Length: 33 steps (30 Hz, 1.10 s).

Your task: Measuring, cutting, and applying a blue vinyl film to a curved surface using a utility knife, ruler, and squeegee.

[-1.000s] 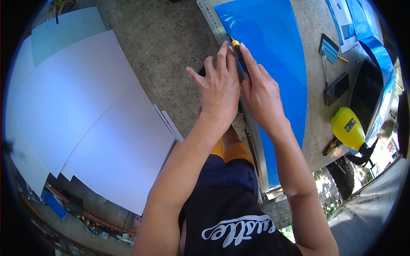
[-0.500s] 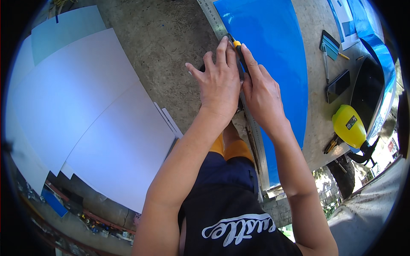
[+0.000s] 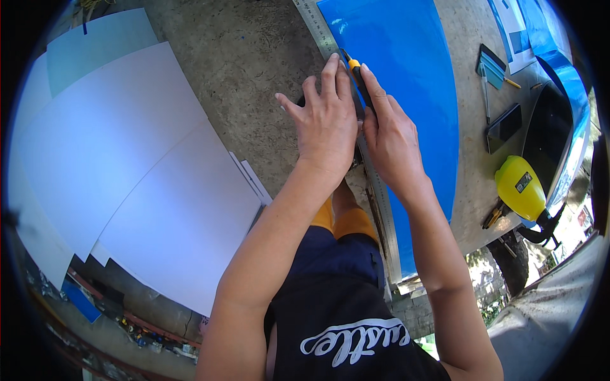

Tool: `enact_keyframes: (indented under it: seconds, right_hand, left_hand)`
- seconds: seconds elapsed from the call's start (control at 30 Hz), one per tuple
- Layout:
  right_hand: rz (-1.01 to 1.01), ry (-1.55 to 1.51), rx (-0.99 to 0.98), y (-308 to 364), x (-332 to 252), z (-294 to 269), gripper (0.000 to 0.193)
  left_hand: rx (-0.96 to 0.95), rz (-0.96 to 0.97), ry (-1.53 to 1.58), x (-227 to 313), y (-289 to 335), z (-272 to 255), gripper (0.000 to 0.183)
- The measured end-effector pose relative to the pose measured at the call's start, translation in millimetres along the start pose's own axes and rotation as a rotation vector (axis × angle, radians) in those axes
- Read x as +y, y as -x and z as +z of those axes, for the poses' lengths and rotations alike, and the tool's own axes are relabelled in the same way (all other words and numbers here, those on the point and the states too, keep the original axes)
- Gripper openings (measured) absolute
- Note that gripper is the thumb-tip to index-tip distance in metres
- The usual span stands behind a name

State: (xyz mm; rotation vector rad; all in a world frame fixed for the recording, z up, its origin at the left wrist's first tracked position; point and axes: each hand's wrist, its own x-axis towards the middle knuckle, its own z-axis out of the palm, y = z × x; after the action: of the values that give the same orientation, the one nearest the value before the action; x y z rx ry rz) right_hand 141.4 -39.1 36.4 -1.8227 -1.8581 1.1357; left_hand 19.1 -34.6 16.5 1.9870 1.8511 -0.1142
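A glossy blue sheet [image 3: 406, 57] lies on the table, with a long metal ruler [image 3: 316, 26] along its left edge. My left hand [image 3: 325, 120] presses its fingertips onto the ruler, fingers spread and thumb out to the left. Just beside it, my right hand [image 3: 393, 136] grips a yellow-and-black utility knife [image 3: 354, 65]. The knife's tip points away from me and meets the sheet next to the ruler, near my left fingertips. Part of the ruler is hidden beneath my hands.
On the table at right are a teal squeegee [image 3: 490, 70], a pen [image 3: 485, 95], a dark phone-like slab [image 3: 504, 127], a yellow spray bottle [image 3: 520, 186] and a curled blue sheet [image 3: 575, 95]. Large white panels [image 3: 121, 140] stand at left, beyond the concrete floor [image 3: 235, 57].
The knife and my right hand have shifted very slightly, with the knife handle tilting a little to the right. My left hand and the ruler look unmoved.
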Motion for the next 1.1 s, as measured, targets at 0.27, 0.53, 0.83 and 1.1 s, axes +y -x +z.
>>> enact_keyframes:
  seconds: [0.27, 0.53, 0.83, 1.1]
  right_hand:
    - [-0.002, 0.022, -0.002, 0.1, 1.5, 0.4, 0.066]
    - [-0.062, 0.085, 0.023, 3.3, 7.2, 7.0, 0.070]
    - [-0.072, 0.084, 0.026, 6.6, 10.9, 7.7, 0.067]
    - [-0.114, 0.076, 0.044, 8.1, 14.7, 10.1, 0.071]
  left_hand:
    - [-0.011, -0.027, -0.009, 2.9, -0.5, -4.8, 0.071]
    - [-0.013, -0.030, -0.013, 2.7, -0.7, -3.2, 0.069]
    - [0.028, -0.012, -0.009, 0.8, -0.5, 1.8, 0.066]
    - [0.020, -0.010, -0.007, 0.2, -0.6, 1.2, 0.070]
